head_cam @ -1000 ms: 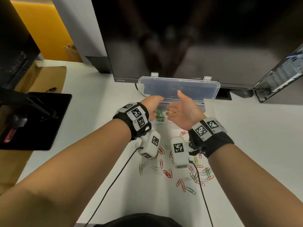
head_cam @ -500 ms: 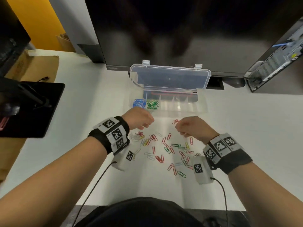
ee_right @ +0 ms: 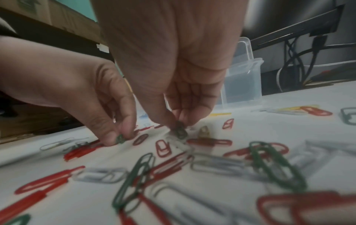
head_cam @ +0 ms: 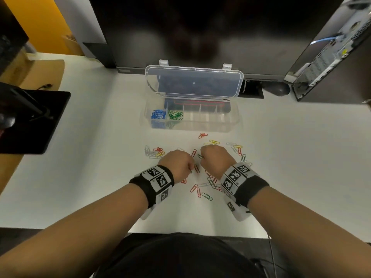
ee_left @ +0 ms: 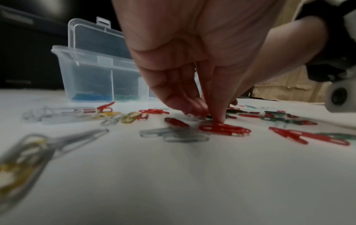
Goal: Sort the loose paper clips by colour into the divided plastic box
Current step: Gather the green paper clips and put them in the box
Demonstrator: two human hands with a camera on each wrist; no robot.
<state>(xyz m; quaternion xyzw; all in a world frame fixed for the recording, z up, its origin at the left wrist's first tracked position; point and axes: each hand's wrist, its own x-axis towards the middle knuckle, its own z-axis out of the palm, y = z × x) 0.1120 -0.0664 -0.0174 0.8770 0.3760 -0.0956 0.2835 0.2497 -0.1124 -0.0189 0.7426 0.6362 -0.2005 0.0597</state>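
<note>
Table: white top (head_cam: pixel 90 177), dark front edge.
Far edge: big dark monitor (head_cam: pixel 200 33).
Far right corner: open computer case (head_cam: pixel 329 53).
Left edge: black stand base (head_cam: pixel 34 121), cardboard (head_cam: pixel 40 75).
Wall: yellow panel (head_cam: pixel 44 19) at far left.

Head view: even indoor light, white desk (head_cam: pixel 291 157) bright, dark monitor (head_cam: pixel 200 27) showing dull reflections, wide-angle bending at edges. Wrist views: dimmer, grainy, nearest paper clips (ee_right: pixel 277 166) smeared out of focus, soft shadows under fingers (ee_left: pixel 215 109).
</note>
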